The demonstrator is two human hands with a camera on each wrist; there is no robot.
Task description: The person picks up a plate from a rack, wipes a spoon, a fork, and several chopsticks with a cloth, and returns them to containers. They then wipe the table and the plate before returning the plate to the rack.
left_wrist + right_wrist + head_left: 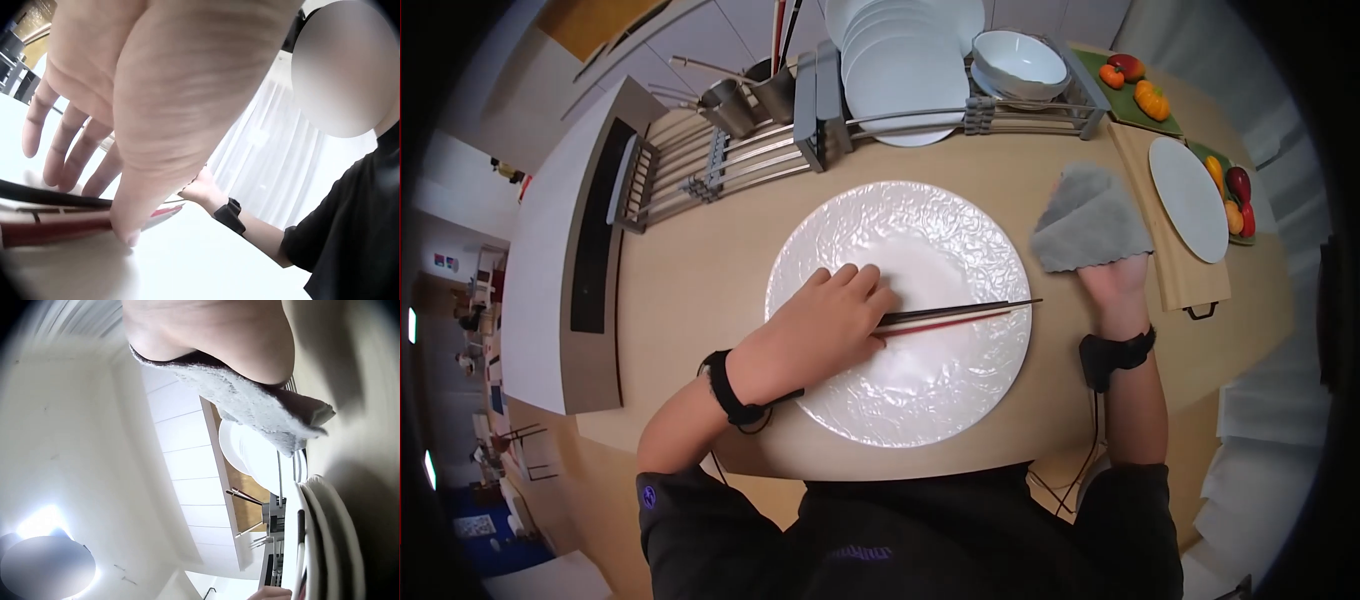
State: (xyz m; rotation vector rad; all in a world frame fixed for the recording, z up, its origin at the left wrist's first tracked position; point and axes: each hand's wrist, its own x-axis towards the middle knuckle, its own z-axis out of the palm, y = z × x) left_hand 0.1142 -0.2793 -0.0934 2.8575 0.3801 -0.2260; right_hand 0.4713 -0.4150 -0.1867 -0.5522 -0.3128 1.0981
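Lying on one plate (920, 400): two chopsticks (960, 314) under left hand (815, 330).

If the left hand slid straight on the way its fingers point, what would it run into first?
Probably nothing on the big white plate itself. The left hand points up-right over bare plate, above the chopsticks; past the far rim, the dish rack with its upright plates looks first.

Chopsticks (960, 314) flat across white plate (900, 230); grey cloth (1090, 220) beside.

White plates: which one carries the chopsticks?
The large embossed white plate under the left hand; the others stand racked or lie bare on the wooden board.
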